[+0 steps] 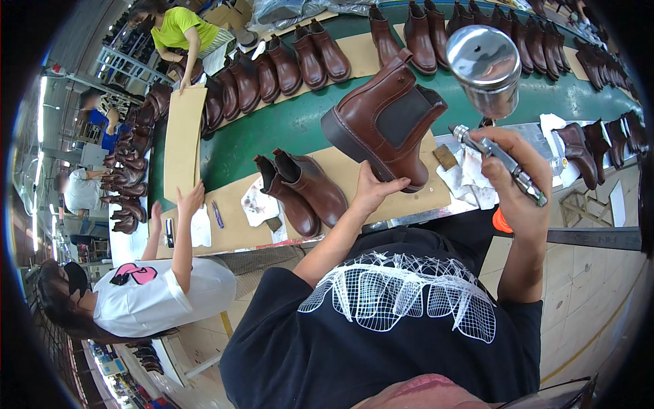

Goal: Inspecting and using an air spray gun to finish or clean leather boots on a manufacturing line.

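A brown ankle boot (388, 112) with a dark elastic side panel is held up and tilted over the bench, its sole facing left and down. My left hand (378, 191) grips it from below, near the toe. In my right hand (521, 170) is a metal spray gun (504, 160), its shiny round cup (484, 65) on top and its nozzle pointing toward the boot. The fingers are wrapped around the gun's body. Just left of the held boot, a pair of brown boots (306, 194) stands on brown cardboard.
Rows of brown boots (279, 68) line the green bench (269, 123). Stained white cloths (470, 178) and a brown block (446, 157) lie by my right hand. At left, a co-worker in white (163, 293) and another in yellow-green (180, 31) reach to cardboard sheets (182, 143).
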The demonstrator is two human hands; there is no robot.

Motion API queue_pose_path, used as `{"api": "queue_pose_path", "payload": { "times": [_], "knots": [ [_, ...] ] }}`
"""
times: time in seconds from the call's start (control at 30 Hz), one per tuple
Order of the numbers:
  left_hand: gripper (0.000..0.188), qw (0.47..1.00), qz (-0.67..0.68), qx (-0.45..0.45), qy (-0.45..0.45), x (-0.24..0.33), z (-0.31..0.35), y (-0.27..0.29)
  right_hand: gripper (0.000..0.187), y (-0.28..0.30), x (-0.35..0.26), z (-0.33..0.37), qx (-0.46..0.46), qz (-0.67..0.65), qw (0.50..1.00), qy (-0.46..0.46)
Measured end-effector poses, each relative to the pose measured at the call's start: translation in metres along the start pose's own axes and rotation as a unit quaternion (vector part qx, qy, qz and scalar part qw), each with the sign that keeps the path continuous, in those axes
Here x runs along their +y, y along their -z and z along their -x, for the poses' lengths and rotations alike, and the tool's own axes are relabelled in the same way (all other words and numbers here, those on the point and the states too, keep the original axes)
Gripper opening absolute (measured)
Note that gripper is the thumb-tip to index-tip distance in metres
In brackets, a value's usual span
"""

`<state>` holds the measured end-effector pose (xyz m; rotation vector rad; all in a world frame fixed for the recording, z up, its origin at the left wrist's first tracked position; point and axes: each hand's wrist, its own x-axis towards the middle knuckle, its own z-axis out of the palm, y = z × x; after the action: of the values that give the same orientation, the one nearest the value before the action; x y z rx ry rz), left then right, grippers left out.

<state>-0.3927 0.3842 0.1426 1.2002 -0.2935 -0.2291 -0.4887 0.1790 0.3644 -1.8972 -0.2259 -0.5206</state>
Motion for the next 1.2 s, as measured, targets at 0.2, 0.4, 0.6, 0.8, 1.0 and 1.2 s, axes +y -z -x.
{"api": "queue_pose_path", "payload": {
  "times": [0.2,0.4,0.6,0.8,1.0,1.2],
  "knots": [
    [0.08,1.0,0.001,-0.001,-0.014,0.002,-0.005,-0.008,0.024,-0.011,-0.007,0.005,-0.055,0.04,0.997,0.046],
    [0.079,1.0,0.01,0.009,0.018,0.008,-0.005,-0.007,0.027,-0.012,-0.009,0.011,-0.12,0.052,0.991,-0.029],
    [0.082,1.0,0.026,-0.004,0.006,0.009,-0.008,-0.004,0.024,-0.017,0.007,0.016,-0.088,0.036,0.995,0.001],
    [0.086,0.999,0.027,-0.001,0.025,0.006,-0.009,-0.003,0.021,-0.011,0.022,0.016,-0.053,0.019,0.998,-0.02],
    [0.084,0.999,0.026,0.016,0.045,0.009,-0.004,-0.004,0.021,0.004,0.037,0.011,0.043,0.003,0.998,-0.041],
    [0.077,0.999,0.007,0.052,0.002,0.01,-0.006,-0.013,0.022,-0.001,0.025,0.017,0.018,0.015,0.998,-0.056]
  ]
}}
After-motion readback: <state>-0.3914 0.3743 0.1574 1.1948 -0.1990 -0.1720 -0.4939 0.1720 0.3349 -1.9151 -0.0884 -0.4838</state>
